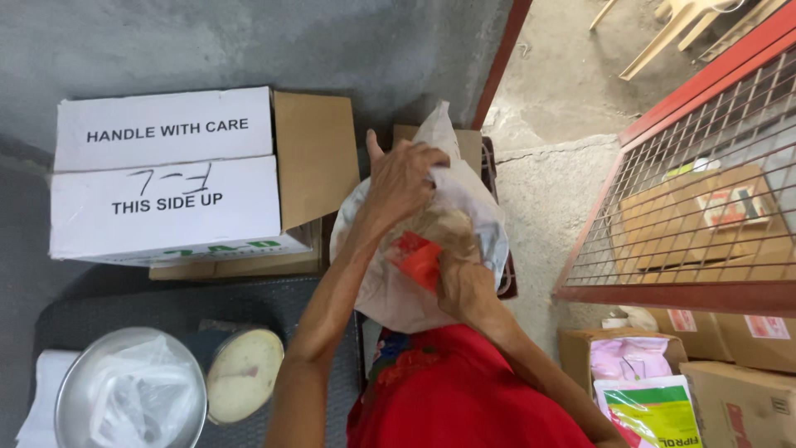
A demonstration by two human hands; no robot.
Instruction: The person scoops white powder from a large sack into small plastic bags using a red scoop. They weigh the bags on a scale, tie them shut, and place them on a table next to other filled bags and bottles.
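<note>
Concrete floor; right hand (461, 286) inside bag (390, 290)

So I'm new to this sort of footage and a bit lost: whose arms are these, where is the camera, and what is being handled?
There is one picture, from a camera on a person's head, looking down at their own bare arms. The left hand has a grip on the gathered top of a white plastic bag. The right hand is at the bag beside a red scoop; whether it grips the scoop is unclear. To the left sit a white cardboard box and a weighing scale with a metal pan holding clear plastic bags.
</note>
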